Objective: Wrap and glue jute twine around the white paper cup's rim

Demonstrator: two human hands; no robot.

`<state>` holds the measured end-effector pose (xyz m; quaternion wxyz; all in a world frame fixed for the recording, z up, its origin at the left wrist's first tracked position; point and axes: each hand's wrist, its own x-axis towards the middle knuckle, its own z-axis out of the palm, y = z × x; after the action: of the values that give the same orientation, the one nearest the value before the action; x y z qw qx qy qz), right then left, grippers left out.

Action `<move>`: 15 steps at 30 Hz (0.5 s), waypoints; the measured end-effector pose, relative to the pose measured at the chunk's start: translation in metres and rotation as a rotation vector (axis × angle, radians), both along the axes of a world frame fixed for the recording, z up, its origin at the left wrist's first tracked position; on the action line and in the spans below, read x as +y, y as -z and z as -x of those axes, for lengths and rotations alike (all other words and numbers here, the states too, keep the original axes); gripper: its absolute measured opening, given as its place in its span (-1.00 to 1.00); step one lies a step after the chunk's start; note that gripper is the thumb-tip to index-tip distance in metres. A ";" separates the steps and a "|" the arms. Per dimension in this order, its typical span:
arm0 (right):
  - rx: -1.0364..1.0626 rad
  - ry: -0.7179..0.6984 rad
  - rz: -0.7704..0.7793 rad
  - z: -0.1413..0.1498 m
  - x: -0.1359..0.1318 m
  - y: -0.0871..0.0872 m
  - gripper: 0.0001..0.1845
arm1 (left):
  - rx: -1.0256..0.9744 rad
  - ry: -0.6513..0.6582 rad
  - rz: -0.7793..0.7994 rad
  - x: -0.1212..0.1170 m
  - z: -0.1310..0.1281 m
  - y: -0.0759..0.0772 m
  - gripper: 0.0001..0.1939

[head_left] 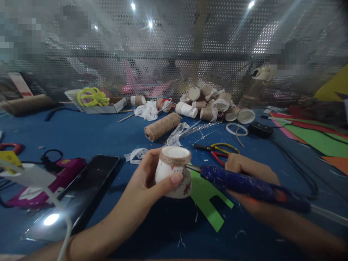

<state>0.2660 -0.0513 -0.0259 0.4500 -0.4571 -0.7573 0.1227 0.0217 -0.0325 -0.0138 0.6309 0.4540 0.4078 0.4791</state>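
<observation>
My left hand [152,185] is wrapped round a small white paper cup [165,177] with printed marks, its thumb across the front. A band of brown twine [175,159] circles the cup just below its pale top. My right hand [250,174] grips a blue pen-style hot glue gun [236,179], a pale stick running out of its back end. The metal nozzle points left, close against the cup below the twine; whether it touches I cannot tell. Beneath them lies a cut green paper piece [212,206], partly hidden by the cup.
Behind the hands are yellow-and-red scissors [214,148], a twine roll [162,127] and a pile of twine-wrapped cups [209,103]. On the left lie a phone [92,177] and a purple tool [46,188]. A black switch box [260,129] with cables and coloured sheets [312,141] are at right.
</observation>
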 end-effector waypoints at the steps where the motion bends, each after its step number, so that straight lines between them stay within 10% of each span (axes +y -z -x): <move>1: 0.005 -0.003 0.001 0.000 0.000 0.000 -0.65 | 0.005 0.008 -0.005 0.000 0.000 0.000 -0.67; 15: 0.019 0.020 -0.041 0.002 0.001 -0.002 -0.64 | 0.010 -0.043 -0.034 -0.002 0.000 -0.001 -0.66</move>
<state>0.2644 -0.0508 -0.0238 0.4674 -0.4541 -0.7509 0.1072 0.0217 -0.0340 -0.0130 0.6108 0.4582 0.4123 0.4970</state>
